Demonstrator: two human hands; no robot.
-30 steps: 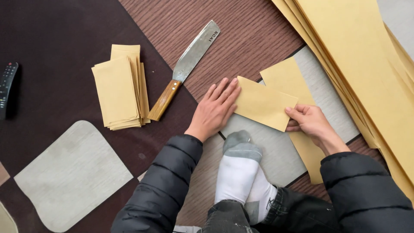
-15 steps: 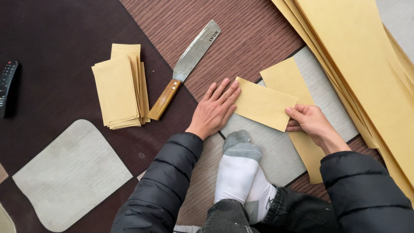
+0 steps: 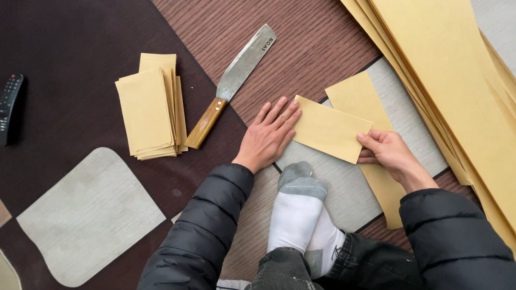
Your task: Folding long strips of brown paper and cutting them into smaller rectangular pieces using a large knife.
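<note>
A folded tan paper piece (image 3: 329,129) lies on a grey floor mat (image 3: 349,193). My left hand (image 3: 269,134) rests flat on the floor with its fingertips pressing the paper's left edge. My right hand (image 3: 388,151) pinches the paper's right edge between thumb and fingers. Under it lies a longer tan paper strip (image 3: 371,139) that runs down beneath my right wrist. A stack of folded tan papers (image 3: 148,107) sits to the left, apart from both hands.
A big knife with a wooden handle (image 3: 234,83) lies just left of my left hand. A pile of large tan sheets (image 3: 457,86) fills the right side. My socked feet (image 3: 298,209) rest below the paper. A remote control (image 3: 9,104) lies far left, a grey pad (image 3: 86,215) at lower left.
Almost nothing moved. Both hands stay on the folded paper; the left fingers have shifted very slightly along its left edge.
</note>
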